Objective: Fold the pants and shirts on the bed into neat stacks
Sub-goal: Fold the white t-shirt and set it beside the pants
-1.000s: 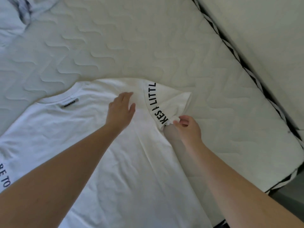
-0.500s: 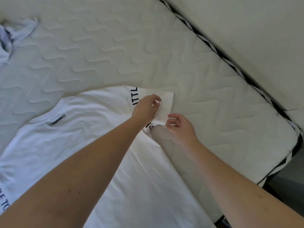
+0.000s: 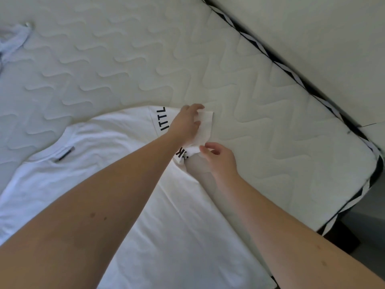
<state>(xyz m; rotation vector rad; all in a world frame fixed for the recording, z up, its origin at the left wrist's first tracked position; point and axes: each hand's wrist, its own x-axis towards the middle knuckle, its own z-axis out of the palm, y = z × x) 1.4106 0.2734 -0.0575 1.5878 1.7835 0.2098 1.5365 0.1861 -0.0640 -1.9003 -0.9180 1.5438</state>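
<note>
Your white shirt lies flat on the bed, its sleeve folded inward at the far right corner, where your left hand presses it down with fingers spread while your right hand pinches the sleeve's lower edge.

I see a quilted cream mattress filling the frame, a pale wall upper right (black-and-white edging between), dim floor lower right.

T-shirt lies on the mattress (another garment far left).
</note>
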